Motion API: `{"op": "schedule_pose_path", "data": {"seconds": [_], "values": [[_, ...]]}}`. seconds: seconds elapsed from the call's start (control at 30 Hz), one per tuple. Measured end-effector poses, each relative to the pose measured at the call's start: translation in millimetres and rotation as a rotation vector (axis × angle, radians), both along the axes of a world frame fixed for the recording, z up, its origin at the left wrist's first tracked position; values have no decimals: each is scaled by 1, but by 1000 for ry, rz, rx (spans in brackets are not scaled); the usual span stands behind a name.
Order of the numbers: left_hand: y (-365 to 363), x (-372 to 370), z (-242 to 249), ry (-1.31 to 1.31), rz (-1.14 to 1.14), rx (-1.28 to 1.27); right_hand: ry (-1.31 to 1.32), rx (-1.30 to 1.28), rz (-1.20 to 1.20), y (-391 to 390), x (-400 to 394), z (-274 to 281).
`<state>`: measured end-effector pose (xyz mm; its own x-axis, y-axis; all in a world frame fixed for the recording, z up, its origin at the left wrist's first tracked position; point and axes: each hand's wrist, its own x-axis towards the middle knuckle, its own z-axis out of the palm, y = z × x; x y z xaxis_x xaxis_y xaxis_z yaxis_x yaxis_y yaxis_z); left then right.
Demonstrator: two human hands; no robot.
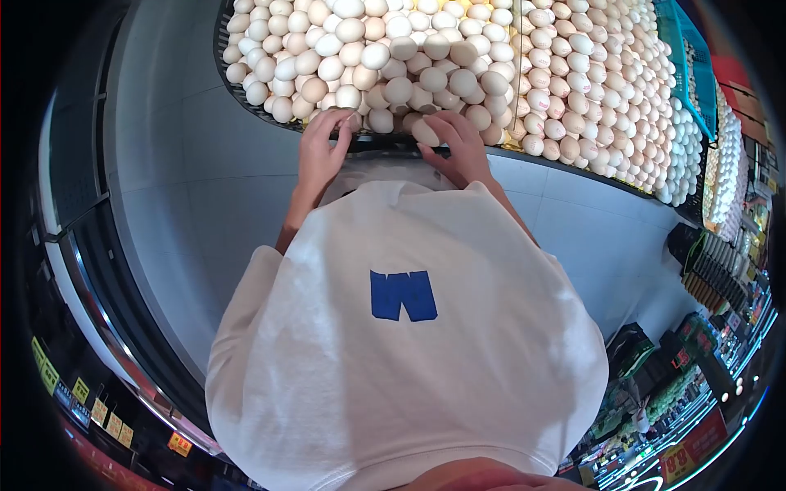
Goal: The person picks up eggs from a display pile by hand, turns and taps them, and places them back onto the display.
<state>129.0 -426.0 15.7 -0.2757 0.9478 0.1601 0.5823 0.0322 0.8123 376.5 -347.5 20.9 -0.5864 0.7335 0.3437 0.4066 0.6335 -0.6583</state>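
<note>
Many pale brown and cream eggs (351, 55) are heaped in a black-rimmed display bin (278, 123) at the top of the head view. At the bin's near edge, my left hand (324, 147) has its fingers curled round an egg, of which only a small part shows by the fingertips. To its right, my right hand (460, 147) grips a light brown egg (425, 132) between thumb and fingers, just above the near edge. Other eggs lie between and beyond my two hands.
More eggs with red stamps (578, 82) fill the section on the right, beyond a divider. Farther right are a teal basket (686, 61) and greenish eggs (678, 155). Grey floor tiles (180, 139) show on the left; shelves with price tags stand at the lower left.
</note>
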Motion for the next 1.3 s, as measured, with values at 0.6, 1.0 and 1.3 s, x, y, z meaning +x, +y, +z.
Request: {"op": "schedule_pose_path", "data": {"seconds": [0.6, 1.0, 1.3], "values": [[-27, -12, 6, -129, 145, -23, 223, -466, 130, 12, -91, 17], [-14, -103, 2, -177, 151, 46, 30, 55, 191, 92, -262, 2], [9, -237, -17, -171, 83, -2, -395, 286, 312, 112, -312, -7]]}}
